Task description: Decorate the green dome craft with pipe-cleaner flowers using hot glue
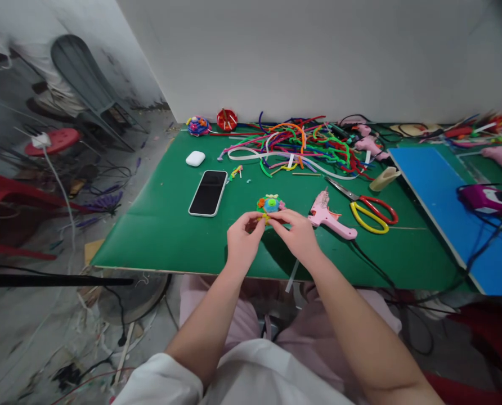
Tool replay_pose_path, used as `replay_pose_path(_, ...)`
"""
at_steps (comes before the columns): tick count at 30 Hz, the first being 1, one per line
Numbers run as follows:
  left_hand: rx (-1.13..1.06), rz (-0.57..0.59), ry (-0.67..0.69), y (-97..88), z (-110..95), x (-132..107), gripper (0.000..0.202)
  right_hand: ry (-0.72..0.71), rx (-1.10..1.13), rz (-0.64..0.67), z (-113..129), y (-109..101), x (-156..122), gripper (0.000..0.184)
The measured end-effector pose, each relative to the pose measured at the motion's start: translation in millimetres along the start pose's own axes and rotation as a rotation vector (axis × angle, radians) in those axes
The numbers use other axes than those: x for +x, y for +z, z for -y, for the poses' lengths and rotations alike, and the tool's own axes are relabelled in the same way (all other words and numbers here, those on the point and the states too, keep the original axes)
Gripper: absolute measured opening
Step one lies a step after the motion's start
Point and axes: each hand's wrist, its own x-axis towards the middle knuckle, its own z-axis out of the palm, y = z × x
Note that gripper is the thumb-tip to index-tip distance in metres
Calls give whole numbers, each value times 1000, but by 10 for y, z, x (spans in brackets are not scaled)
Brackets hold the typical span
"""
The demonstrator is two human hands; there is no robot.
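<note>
Near the front of the green table, both my hands meet at a small colourful pipe-cleaner craft [272, 205]. It has a blue middle, a green centre and orange, pink, yellow and white bits around it. My left hand [246, 235] pinches its near edge, where a yellow piece [266, 217] shows between the fingers. From the other side my right hand [295, 233] grips the same edge, thumb and fingers closed. Just right of that hand lies a pink hot glue gun [329, 216], its cord trailing off the table's front. Fingertips cover the craft's lower side.
Scissors [361, 205] with red and yellow handles lie right of the glue gun. A phone [209, 193] and white earbud case [195, 158] sit on the left. Pipe cleaners [293, 143] heap along the wall. A blue board [440, 208] covers the right side of the green table [149, 236].
</note>
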Motion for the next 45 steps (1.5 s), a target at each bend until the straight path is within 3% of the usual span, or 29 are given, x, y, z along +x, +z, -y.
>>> replay_pose_path(9,6,-55,43,58,64,-10,10,-47,-71,-24,6,29,-6,10)
replay_pose_path(15,54,96,47,-18,81,8,16,-46,-133,37,-6,-19,8,11)
replay_pose_path(19,146,0,101,-34,63,2,18,154,101,78,2,-3,4,9)
replay_pose_path(22,18,-97,49,5,72,-10,19,320,354,98,7,43,-8,12)
replay_pose_path(24,-59,-110,12,32,81,-23,19,346,403,73,4,70,-15,12)
replay_pose_path(28,-17,-88,29,43,72,-53,15,306,308,20,-1,80,-24,12)
replay_pose_path(34,249,-105,186,34,37,-93,13,125,60,-40,36,66,-37,13)
replay_pose_path(39,406,-181,315,73,53,-121,11,65,-56,-84,75,96,-67,14)
replay_pose_path(42,430,-214,342,89,64,-128,11,63,-55,-89,71,104,-74,14)
replay_pose_path(45,302,-200,269,84,72,-121,12,104,76,-72,50,93,-58,15)
